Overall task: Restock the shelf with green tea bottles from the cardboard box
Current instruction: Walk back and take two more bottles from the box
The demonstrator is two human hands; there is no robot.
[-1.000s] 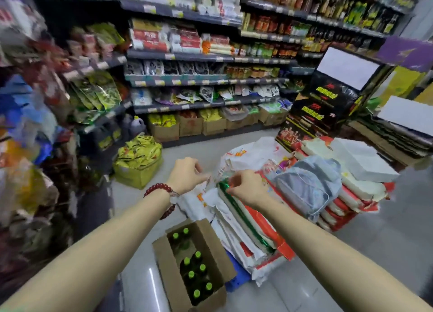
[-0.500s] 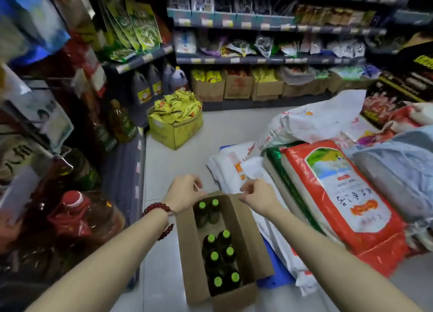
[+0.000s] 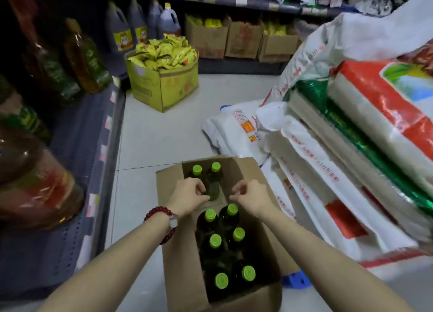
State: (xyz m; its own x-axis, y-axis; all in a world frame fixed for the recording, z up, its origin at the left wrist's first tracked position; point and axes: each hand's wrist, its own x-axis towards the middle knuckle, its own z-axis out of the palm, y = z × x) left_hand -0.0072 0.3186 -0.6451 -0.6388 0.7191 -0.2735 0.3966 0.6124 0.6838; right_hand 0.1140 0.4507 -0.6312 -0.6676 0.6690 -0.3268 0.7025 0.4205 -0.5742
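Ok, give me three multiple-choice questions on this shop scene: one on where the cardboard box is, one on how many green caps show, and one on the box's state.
1. Where does the cardboard box stand?
A. on a shelf
B. on the floor beside the stacked sacks
C. on top of the sacks

2. How many green caps show in the box?
A. three
B. eight
C. fifteen

3. The top of the box is:
A. open
B. taped shut
C. covered by a sack

Answers:
1 B: it sits on the pale tiles with the sacks on its right.
2 B: two caps show at the far end and six nearer the camera.
3 A: the flaps are spread and the bottles show from above.
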